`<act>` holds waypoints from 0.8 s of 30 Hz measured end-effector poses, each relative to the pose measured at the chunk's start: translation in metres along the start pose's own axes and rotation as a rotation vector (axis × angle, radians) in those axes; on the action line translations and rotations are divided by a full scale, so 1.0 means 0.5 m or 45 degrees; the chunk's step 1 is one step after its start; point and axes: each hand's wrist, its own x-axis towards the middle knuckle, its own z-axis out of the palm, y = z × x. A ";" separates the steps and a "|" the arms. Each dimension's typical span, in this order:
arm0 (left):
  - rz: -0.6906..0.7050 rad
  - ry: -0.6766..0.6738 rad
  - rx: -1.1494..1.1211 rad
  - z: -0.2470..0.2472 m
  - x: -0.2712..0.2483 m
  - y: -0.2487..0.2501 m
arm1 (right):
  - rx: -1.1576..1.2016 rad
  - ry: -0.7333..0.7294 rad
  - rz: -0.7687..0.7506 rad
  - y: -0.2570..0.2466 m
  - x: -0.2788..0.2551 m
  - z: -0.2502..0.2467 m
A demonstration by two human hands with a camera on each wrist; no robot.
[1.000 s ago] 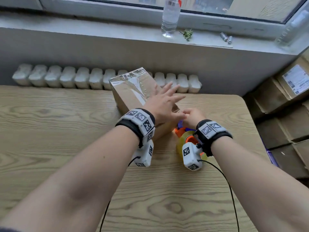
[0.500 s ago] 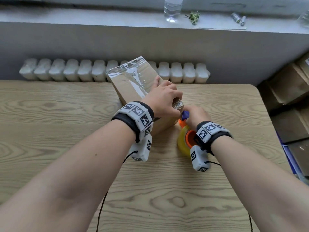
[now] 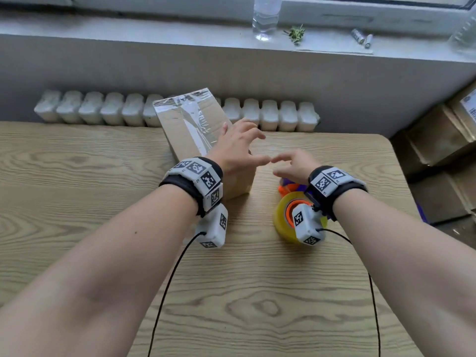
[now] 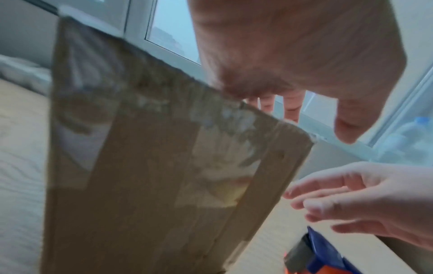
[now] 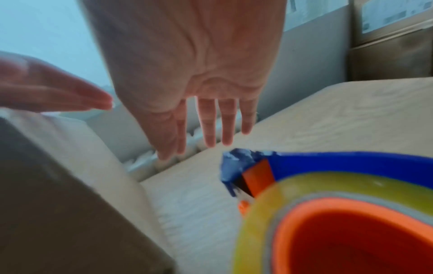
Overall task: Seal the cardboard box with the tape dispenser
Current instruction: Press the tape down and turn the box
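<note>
A brown cardboard box (image 3: 188,127) with clear tape across its top stands on the wooden table (image 3: 77,191). My left hand (image 3: 239,148) hovers just above the box's near right corner (image 4: 269,140), fingers spread and holding nothing. The tape dispenser (image 3: 288,217), blue and orange with a yellowish tape roll (image 5: 269,213), lies on the table right of the box. My right hand (image 3: 293,164) is lifted above it, fingers (image 5: 211,122) straight, empty. The two hands' fingertips nearly meet.
A white radiator (image 3: 268,114) runs behind the table. On the windowsill stand a clear bottle (image 3: 265,16), a small green sprig (image 3: 296,33) and two batteries (image 3: 362,37). Stacked cardboard boxes (image 3: 438,140) sit on the floor past the table's right edge.
My right hand has let go of the tape dispenser, which now lies on the table, and has lifted up open. My left hand has come off the box top and spread its fingers.
</note>
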 end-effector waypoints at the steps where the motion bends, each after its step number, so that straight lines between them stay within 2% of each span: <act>1: -0.039 0.032 0.009 -0.012 0.001 -0.004 | 0.072 0.044 -0.015 -0.020 0.001 -0.005; 3: -0.157 0.096 0.087 -0.040 -0.001 -0.029 | 0.249 0.049 -0.011 -0.068 0.000 -0.016; 5: -0.328 0.101 0.179 -0.063 -0.008 -0.074 | 0.312 -0.075 0.019 -0.116 -0.006 -0.024; 7: -0.464 0.014 0.289 -0.076 -0.021 -0.123 | 0.223 -0.237 0.040 -0.152 -0.013 -0.022; 9: -0.497 -0.056 0.365 -0.084 -0.035 -0.154 | 0.197 -0.295 0.087 -0.173 -0.012 -0.017; 11: -0.455 -0.012 0.454 -0.095 -0.046 -0.161 | 0.221 -0.181 0.123 -0.183 -0.002 -0.019; 14: -0.360 0.173 0.568 -0.118 -0.056 -0.161 | 0.055 0.208 0.114 -0.189 0.014 -0.032; 16: -0.387 0.254 0.553 -0.128 -0.062 -0.169 | 0.017 0.339 0.083 -0.193 0.023 -0.035; 18: -0.532 0.316 0.434 -0.132 -0.066 -0.188 | 0.057 0.304 0.047 -0.204 0.024 -0.032; 21: -0.788 0.205 0.117 -0.144 -0.066 -0.215 | 0.019 0.178 -0.007 -0.224 0.022 -0.017; 24: -0.923 0.185 0.067 -0.155 -0.067 -0.227 | 0.008 0.121 -0.012 -0.234 0.025 0.000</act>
